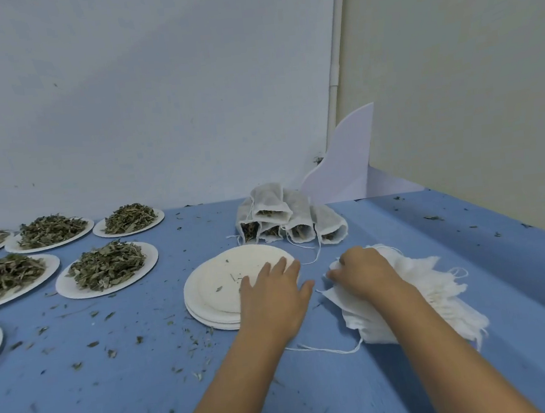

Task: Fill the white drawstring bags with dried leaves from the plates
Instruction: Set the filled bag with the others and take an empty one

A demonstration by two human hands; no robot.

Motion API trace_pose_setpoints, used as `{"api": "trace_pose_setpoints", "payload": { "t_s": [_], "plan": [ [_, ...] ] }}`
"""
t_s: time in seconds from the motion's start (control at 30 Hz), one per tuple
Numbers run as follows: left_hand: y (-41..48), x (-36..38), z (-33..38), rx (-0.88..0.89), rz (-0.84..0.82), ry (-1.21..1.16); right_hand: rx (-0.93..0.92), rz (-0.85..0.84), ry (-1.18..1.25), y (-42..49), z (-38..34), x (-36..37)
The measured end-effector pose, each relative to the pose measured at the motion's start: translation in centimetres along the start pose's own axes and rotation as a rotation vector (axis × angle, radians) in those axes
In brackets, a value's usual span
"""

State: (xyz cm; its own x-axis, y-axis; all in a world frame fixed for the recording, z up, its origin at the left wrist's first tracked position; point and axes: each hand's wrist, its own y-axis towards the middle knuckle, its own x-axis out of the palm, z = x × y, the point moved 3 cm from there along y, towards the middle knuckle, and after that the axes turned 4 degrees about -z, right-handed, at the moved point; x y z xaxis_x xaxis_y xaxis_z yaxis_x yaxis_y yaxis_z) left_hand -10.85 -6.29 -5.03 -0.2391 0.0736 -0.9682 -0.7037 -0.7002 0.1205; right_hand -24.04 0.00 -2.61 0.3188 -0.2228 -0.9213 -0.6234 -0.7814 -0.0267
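Drawstring bags (pixel 440 278), white and empty, lie in a floppy pile at the right of the blue surface (pixel 130 372), under our right hand (pixel 362 272). Its grip is curled at the pile's corner and seems to pinch the top bag, though the fingertips are partly hidden. Our left hand (pixel 274 297) lies flat, grip spread, on a stack of emptied paper plates (pixel 215 284). Behind these, filled bags (pixel 285 216) are heaped with their mouths toward us.

We judge this to be the fetching of a fresh bag. Next we must peel one thin layer from the rest, open its mouth, and reach left to the nearest plate (pixel 68 290) of dried leaves (pixel 107 264). The cloth looks gauzy, frayed and clingy. The leaves are brittle, curled flakes that scatter easily, as the crumbs on the surface show.
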Motion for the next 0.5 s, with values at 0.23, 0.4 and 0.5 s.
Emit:
{"api": "trace_pose_setpoints", "payload": {
  "t_s": [0.23, 0.4, 0.5],
  "plan": [
    [-1.3, -1.6, 0.4, -0.142, 0.263, 0.165, -0.020, 0.043, 0.551, -0.4, -1.1, -1.1],
    [-1.4, -1.5, 2.7, 0.055, 0.223, -0.216, 0.128, 0.012, 0.846, -0.1, -0.3, -0.9],
    [-1.3, -0.3, 3.3, 0.011, 0.143, -0.418, 0.123, -0.005, 0.837, 0.3, -0.3, -0.7]
  ]
}}
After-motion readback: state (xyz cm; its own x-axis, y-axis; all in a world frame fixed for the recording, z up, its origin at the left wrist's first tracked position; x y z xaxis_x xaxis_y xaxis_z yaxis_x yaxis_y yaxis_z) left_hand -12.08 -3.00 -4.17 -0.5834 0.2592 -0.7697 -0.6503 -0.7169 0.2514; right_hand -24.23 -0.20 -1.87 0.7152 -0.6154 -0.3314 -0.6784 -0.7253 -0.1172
